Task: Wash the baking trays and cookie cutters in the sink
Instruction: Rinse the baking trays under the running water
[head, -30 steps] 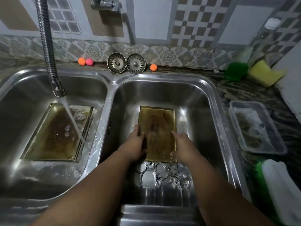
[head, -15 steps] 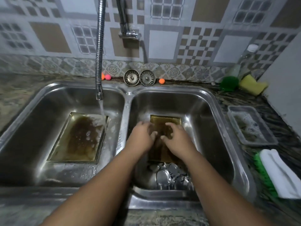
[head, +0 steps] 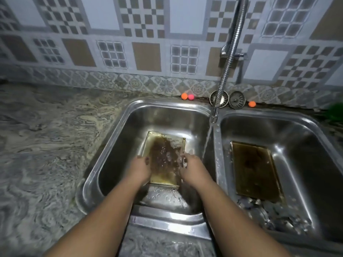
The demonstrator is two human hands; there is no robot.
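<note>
A stained golden baking tray [head: 164, 154] lies wet in the left sink basin [head: 122, 140]. My left hand [head: 139, 169] grips its left edge with the thumb over the rim. My right hand [head: 193, 170] grips its right edge. A second stained baking tray [head: 255, 169] lies flat in the right basin [head: 300, 145], untouched. Several metal cookie cutters [head: 274, 214] lie in a heap at the near end of that basin.
A flexible tap hose [head: 231, 58] hangs over the divider, and its water stream [head: 207, 143] falls just right of my right hand. Two sink strainers [head: 227, 99] and small orange and pink balls [head: 187, 96] sit on the back ledge. Marbled countertop [head: 46, 145] spreads to the left.
Both hands left the tray in the right basin and moved to the tray in the left basin. My view swung to the left.
</note>
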